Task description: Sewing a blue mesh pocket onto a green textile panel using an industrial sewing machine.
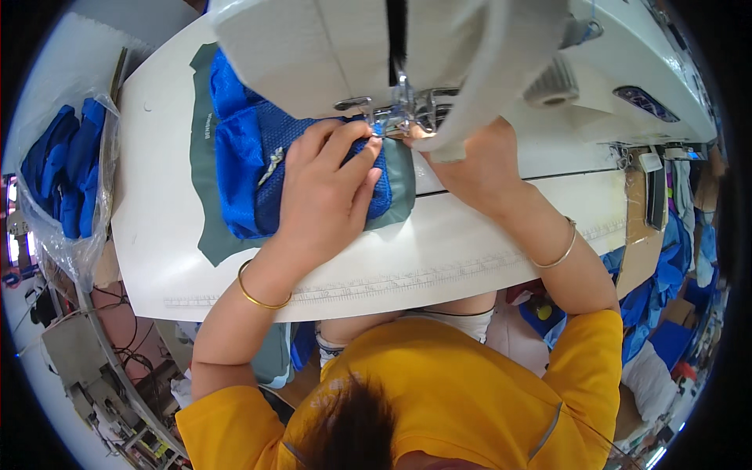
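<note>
A white sewing machine (298,55) stands over the table, its metal presser foot (403,113) at centre. Beneath my left hand (329,180) lies a blue fabric piece (235,176) with a mesh panel and a short pale cord, on a grey-green panel (205,117). The left hand's bent fingers are pressed together on the blue fabric, fingertips beside the presser foot. My right hand (482,172) reaches in right of the needle area; its fingertips are hidden behind the machine.
The white table (157,235) has a printed ruler near its front edge. A plastic bag (102,254) of blue pieces (63,168) hangs at left. Cardboard (642,251) and piled blue fabric (666,290) are at right. Cables and clutter sit below the table.
</note>
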{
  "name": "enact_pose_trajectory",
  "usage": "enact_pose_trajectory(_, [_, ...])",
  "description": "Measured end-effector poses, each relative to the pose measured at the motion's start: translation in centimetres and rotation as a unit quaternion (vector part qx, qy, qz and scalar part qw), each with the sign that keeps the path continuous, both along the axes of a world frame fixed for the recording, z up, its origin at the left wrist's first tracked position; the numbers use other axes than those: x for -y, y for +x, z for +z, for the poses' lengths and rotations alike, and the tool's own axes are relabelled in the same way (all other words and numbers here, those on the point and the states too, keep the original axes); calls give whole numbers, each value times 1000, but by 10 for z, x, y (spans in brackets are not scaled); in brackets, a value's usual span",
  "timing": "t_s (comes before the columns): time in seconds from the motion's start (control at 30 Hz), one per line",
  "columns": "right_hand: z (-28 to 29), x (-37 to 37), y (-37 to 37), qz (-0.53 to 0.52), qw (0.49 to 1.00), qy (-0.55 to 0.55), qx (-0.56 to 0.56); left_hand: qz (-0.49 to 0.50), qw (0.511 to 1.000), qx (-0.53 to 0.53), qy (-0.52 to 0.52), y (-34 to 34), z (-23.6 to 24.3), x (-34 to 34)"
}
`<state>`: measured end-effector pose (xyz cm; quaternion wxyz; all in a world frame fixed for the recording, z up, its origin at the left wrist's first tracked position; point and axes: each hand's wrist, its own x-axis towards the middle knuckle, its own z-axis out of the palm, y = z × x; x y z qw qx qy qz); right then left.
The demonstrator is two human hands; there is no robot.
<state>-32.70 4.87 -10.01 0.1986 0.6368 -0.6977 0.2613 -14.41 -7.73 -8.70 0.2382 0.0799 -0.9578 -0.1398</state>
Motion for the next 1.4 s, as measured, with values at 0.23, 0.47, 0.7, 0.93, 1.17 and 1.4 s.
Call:
enact_pose_trajectory(0.23, [0, 1, -2, 1, 1000, 13, 27, 10, 1000, -20, -9, -4, -1, -4])
enact_pose_trajectory(0.47, [7, -7, 2, -12, 1000, 14, -1, -5, 998, -47, -52, -4, -4, -1])
enact_pose_trajectory(0.7, [8, -24, 4, 66, 994, 62, 65, -16, 998, -45, -34, -1, 0, 0])
enact_pose_trajectory(0.93, [4, -22, 2, 43, 995, 58, 72, -29, 998, -51, -32, -4, 0, 8])
enact_pose_trajectory(1.17, [6, -23, 0, 34, 994, 62, 81, -27, 998, -43, -41, -2, -1, 9])
enact_pose_trajectory(1.4, [1, -25, 3, 45, 993, 56, 90, -36, 997, -51, -45, 2, 2, 9])
